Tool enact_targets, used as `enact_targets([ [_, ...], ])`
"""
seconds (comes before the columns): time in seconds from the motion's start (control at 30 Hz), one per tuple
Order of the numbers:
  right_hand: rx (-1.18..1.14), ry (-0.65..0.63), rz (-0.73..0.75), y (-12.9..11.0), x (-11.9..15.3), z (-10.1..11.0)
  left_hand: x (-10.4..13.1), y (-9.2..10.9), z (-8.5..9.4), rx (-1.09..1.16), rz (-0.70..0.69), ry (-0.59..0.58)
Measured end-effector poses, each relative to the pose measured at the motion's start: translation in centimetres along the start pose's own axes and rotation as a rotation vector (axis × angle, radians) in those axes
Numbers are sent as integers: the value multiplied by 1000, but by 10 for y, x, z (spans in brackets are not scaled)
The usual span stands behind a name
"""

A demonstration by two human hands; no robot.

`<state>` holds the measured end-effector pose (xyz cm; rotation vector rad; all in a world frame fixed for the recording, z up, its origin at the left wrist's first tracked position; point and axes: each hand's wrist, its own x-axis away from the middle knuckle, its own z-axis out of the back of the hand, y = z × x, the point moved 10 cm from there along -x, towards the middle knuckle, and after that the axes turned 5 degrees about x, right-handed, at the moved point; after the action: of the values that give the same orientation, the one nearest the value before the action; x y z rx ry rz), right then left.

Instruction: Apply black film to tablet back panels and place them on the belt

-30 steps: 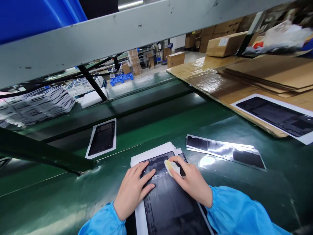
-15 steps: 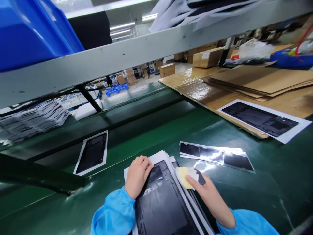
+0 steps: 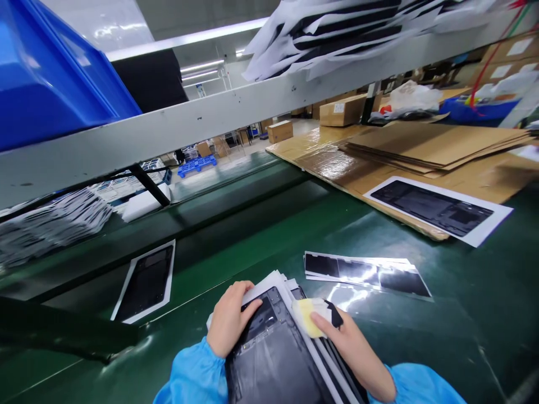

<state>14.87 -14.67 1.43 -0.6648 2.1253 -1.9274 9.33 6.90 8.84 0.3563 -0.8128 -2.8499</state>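
A stack of flat black panels on white backing sheets lies below me, its top black panel face up with a glossy rectangle near the far end. My left hand grips the far left edge of this panel, thumb on its face and fingers curled over the border. In my right hand is a folded yellow-and-white pad with a black patch, pinched under the thumb. The pad is held at the stack's right edge; whether it touches the sheets I cannot tell.
On the green work surface lie shiny black strips and a black panel at left. Another panel overlaps cardboard at right. A grey shelf beam crosses above, carrying a blue bin.
The whole view has shifted slightly. My left thumb has spread further from the fingers over the panel. My right hand still holds the pad by the stack's right edge.
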Motion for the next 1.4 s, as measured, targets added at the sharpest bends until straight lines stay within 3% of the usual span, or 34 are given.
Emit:
enact_targets([
  [0.17, 7, 29, -10, -12, 5, 2, -2, 3, 2, 55, -69, -6],
  [0.37, 194, -109, 82, -25, 3, -13, -5, -11, 1, -17, 73, -32],
  [0.53, 249, -129, 177, -21, 2, -13, -6, 5, 1, -108, 4, -40],
  [0.73, 267, -134, 186, -27, 6, -16, -7, 9, -5, -155, 13, -116],
  [1.0, 88, -65, 281, -51, 11, -4, -4, 40, 32, -184, -20, -68],
  [1.2, 114, -279, 260, -50, 21, -38, -8, 64, 46, -118, -71, -43],
  [1.27, 165, -224, 283, -44, 24, -38, -8, 67, 53, -106, -98, 15],
  [1.4, 151, 16, 287, -40, 22, -9, 5, 53, 92, -42, -70, 388],
])
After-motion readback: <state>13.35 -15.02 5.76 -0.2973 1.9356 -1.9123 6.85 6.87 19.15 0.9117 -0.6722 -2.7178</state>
